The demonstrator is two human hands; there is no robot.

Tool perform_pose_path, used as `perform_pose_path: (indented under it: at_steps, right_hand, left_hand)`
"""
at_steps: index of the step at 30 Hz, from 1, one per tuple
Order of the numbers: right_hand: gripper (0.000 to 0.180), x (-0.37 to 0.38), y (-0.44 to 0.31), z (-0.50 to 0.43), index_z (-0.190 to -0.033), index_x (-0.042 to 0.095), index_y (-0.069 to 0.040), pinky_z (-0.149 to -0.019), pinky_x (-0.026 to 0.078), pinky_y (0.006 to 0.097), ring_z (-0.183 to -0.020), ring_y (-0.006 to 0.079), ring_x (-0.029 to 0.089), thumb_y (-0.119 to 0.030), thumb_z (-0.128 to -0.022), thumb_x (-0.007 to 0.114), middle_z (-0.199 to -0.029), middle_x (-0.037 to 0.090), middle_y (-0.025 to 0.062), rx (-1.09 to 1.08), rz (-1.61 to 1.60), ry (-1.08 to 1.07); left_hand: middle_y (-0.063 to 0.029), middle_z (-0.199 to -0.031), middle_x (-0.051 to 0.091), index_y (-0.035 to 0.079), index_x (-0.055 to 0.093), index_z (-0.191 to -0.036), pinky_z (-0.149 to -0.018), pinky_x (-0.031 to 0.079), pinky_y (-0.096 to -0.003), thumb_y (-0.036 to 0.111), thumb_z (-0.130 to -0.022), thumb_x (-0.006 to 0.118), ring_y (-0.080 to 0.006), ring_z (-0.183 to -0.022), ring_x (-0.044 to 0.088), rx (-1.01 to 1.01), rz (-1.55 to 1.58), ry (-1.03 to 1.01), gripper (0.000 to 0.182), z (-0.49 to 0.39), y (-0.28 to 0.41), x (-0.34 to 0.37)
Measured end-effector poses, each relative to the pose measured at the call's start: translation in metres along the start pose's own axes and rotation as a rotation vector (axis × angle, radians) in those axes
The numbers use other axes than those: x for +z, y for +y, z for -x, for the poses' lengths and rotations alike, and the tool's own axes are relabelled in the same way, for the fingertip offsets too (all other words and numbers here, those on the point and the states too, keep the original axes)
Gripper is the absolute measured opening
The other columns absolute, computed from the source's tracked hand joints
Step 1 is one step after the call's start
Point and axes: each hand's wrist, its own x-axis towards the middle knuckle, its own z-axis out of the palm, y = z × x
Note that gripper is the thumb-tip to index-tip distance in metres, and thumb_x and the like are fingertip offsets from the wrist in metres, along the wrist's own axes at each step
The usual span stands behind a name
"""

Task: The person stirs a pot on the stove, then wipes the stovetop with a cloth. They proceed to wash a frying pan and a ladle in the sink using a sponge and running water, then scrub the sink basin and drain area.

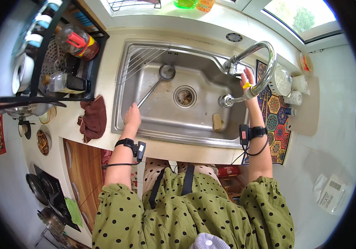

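My left hand (132, 116) grips the handle of a metal ladle (167, 72), whose bowl rests on the floor of the stainless steel sink (190, 116) at its upper left. At the sink's right side, my right hand (248, 79) reaches up beside the base of the chrome faucet (269, 59), fingers extended, partly behind the spout; whether it touches the lever is unclear. A yellow band is around one finger. The spray head (226, 101) hangs over the sink, with no water visibly running. Food bits lie in the drain strainer (184, 97). A tan sponge (217, 121) lies at lower right.
A wire rack (143, 62) spans the sink's left corner. A dark red cloth (95, 118) and a black shelf with bottles (102, 62) stand left. Right are a patterned mat (273, 121), a white pot (280, 81) and a cutting board (308, 115). Cables hang from both wrist devices.
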Motion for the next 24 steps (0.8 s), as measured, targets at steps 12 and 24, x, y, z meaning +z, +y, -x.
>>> perform_pose_path:
  at_steps: [12,24]
  right_hand:
    - [0.057,0.01,0.015,0.037,-0.145,0.043,-0.007,-0.096,0.045,0.0284,-0.118,0.0182,0.055,-0.01,-0.092,0.065,-0.139,0.052,0.0068,-0.1,-0.041,-0.059]
    - [0.055,0.045,-0.074,0.124,-0.138,0.05,-0.009,-0.071,0.053,0.0296,-0.09,0.0154,0.061,-0.013,-0.087,0.072,-0.116,0.057,0.0096,-0.075,0.35,-0.101]
  left_hand:
    - [-0.0265,-0.113,0.063,0.0,0.057,-0.126,-0.089,0.051,-0.0435,0.011,-0.086,0.062,-0.0401,-0.105,0.062,0.105,0.667,-0.277,0.042,0.1,0.085,-0.014]
    - [-0.0175,-0.11,0.06,0.004,0.055,-0.13,-0.077,0.054,-0.0482,0.015,-0.091,0.059,-0.0389,-0.091,0.065,0.275,0.329,-0.222,0.041,0.111,0.147,-0.054]
